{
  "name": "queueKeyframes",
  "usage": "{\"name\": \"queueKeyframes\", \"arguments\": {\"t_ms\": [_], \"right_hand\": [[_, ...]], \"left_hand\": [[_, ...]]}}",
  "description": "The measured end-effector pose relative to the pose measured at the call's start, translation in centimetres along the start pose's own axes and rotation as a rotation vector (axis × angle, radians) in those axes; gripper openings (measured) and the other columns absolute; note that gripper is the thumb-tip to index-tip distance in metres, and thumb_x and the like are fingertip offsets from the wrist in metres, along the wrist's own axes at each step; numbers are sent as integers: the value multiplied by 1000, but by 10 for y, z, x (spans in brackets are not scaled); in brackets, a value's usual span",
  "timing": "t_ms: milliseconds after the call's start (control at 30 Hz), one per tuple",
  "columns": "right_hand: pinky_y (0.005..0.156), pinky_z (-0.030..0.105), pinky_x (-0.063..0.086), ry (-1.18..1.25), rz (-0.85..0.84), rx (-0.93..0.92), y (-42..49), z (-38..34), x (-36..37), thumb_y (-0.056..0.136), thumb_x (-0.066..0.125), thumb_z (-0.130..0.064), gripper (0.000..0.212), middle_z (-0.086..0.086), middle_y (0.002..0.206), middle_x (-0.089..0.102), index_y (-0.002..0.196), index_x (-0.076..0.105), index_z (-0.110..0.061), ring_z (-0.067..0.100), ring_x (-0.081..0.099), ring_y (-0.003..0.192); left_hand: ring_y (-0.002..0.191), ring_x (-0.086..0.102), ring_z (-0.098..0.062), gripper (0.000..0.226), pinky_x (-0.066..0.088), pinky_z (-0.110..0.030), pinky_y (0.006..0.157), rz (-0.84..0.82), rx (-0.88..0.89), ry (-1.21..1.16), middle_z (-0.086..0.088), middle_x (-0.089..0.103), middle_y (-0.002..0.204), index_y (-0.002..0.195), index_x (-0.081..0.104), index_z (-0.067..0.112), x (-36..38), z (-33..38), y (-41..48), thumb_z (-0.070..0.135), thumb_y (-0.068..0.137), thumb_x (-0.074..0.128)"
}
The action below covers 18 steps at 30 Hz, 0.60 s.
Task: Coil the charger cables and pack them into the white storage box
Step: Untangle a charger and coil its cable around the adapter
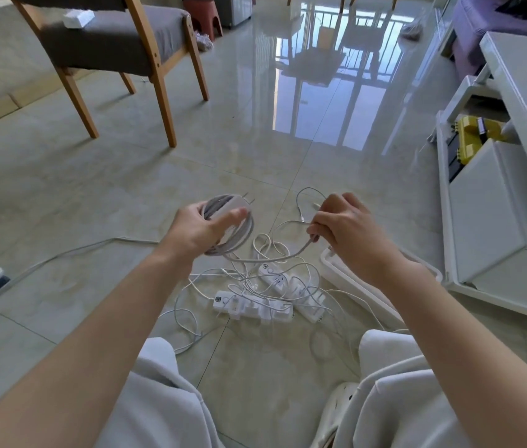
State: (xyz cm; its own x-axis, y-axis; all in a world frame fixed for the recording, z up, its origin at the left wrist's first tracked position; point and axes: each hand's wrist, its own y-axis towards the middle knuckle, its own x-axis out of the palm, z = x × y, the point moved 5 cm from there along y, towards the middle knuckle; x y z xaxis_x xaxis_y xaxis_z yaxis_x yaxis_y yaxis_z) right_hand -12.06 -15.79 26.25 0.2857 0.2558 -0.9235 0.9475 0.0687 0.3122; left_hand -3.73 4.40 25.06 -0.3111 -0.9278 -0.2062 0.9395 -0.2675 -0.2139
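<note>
white storage box (346,275) mostly hidden; left fingers (230,218) clamp coiled cable (220,202), right fingers (318,226) pinch its end.

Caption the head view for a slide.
Left hand holds a coiled cable while right hand pinches its trailing length above tangled power strips.

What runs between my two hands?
In the head view, one slack white cable runs from the coil held by the left hand to the pinching right hand.

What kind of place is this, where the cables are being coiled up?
Most likely a home living room: a wooden chair with a grey cushion, a low white cabinet along the right, and a glossy tiled floor showing a railing reflection, probably from a balcony.
</note>
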Motion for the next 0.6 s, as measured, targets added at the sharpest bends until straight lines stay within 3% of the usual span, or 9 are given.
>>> {"name": "queueKeyframes", "arguments": {"t_ms": [133,200,267,367,433,500,600], "right_hand": [[65,31,37,-88,113,158,1,0,-7,88,60,-24,20,5,82,52,76,68,-11,26,47,74],[58,27,36,-1,33,295,-2,3,0,95,51,-26,25,1,81,53,84,66,-10,20,51,65],[57,29,45,201,-56,420,-6,7,13,97,47,-25,26,3,80,61,85,63,-9,19,61,66],[70,27,56,511,-50,539,-8,5,25,93,57,-19,12,3,78,66,86,64,-11,12,67,68],[68,25,57,770,41,621,-5,2,26,92,55,-6,6,12,86,67,90,59,-9,9,68,65],[63,22,57,1076,136,739,-5,2,25,94,45,4,13,18,96,64,103,48,-5,12,68,66],[58,18,54,1275,84,900,-7,0,30,94,39,9,24,16,103,61,115,37,-3,14,63,67]], "left_hand": [[44,38,-8,26,35,-14,42,-66,-92,-137,4,43,53,80,59,12,9,-3,-5,35,75,71],[46,39,-9,40,37,-17,47,-76,-112,-227,2,44,54,81,57,10,13,-3,-5,43,64,72],[56,44,-12,60,39,-20,55,-65,-115,-290,-4,50,65,92,60,5,14,-2,-4,50,53,73],[70,48,-18,92,42,-26,64,-55,-118,-327,-12,54,82,112,58,-2,15,-3,-4,56,43,76],[73,49,-21,94,44,-29,68,-57,-122,-332,-14,55,85,111,58,-3,19,-3,-6,57,41,76],[77,50,-23,95,45,-30,70,-43,-139,-340,-15,56,88,111,58,-5,20,-4,-6,57,40,75],[85,51,-25,101,49,-30,71,8,-162,-431,-15,56,94,115,58,-5,16,-6,-3,59,39,77]]}}
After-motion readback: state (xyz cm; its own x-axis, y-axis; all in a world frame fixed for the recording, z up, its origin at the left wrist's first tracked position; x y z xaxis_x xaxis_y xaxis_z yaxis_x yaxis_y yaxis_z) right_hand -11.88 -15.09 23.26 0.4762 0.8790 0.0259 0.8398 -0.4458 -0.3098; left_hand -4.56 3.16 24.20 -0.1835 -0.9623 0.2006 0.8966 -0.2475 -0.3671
